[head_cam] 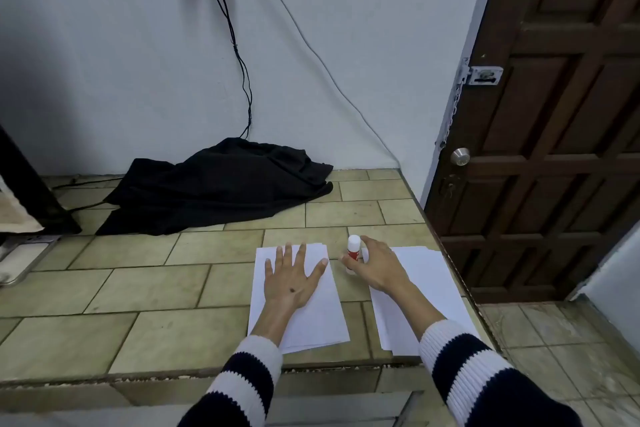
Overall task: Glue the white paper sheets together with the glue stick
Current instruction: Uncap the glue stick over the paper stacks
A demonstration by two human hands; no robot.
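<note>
A person stands at a counter [145, 291] made of big greenish tiles. Two piles of white paper lie on it, side by side, with a strip of bare tile between them. The left pile [311, 319] is under the person's left hand [291, 282]. That hand lies flat on the paper, palm down, with the fingers spread wide, and it holds nothing. The right pile [429, 291] sits near the counter's right edge, and the right arm reaches across it. The glue stick [353, 250] stands up straight on the tile between the two piles, near their far ends. It is white with a red band and has its white cap on. The right hand [377, 269] is curled around the glue stick, with the thumb on the near side and the fingers behind it, so it looks like a grip. Both sleeves [464, 371] have dark blue and white stripes. Farther back on the counter, well away from the paper, lies a crumpled black cloth [221, 184] against the pale wall. Thin wires [239, 55] hang down the wall above the cloth. On the right is a dark brown wooden door [554, 135] with a round silver knob [460, 156].
</note>
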